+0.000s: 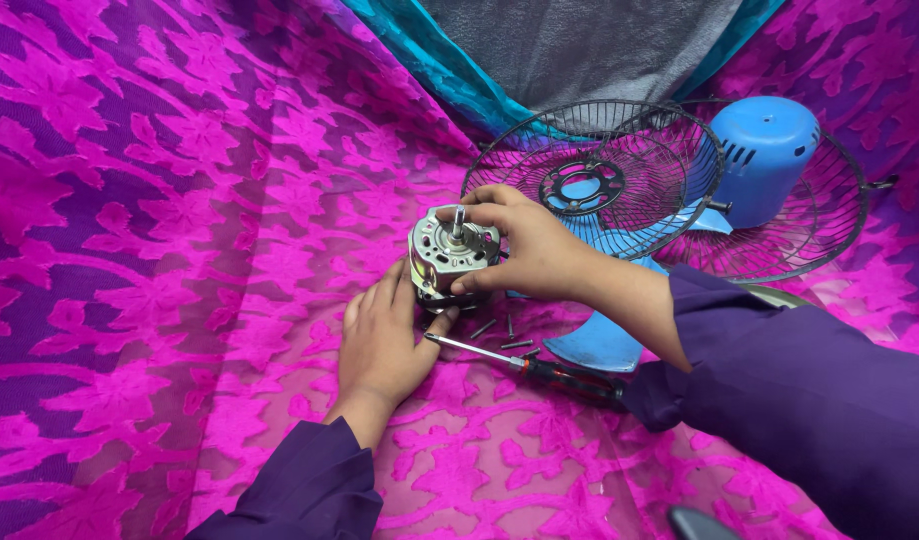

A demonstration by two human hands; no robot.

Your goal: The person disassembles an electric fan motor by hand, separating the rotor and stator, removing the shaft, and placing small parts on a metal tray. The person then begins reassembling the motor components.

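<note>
Motor (447,255), bare metal with shaft up, sits at frame centre on pink patterned cloth (159,250); its lower half is hidden by fingers. Right hand (524,245) clasps it from 3 o'clock, thumb under, fingers over the top. Left hand (384,340) lies palm-down at 7 o'clock, fingertips grasping the base. Screwdriver (534,365) handle partly under right sleeve. Loose screws (499,330) hard to count. Fan guards (609,175) at 1 o'clock overlap.

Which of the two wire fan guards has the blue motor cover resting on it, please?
The right-hand wire guard, farther from the hands, carries the blue motor cover; the left guard shows only its central ring.
</note>
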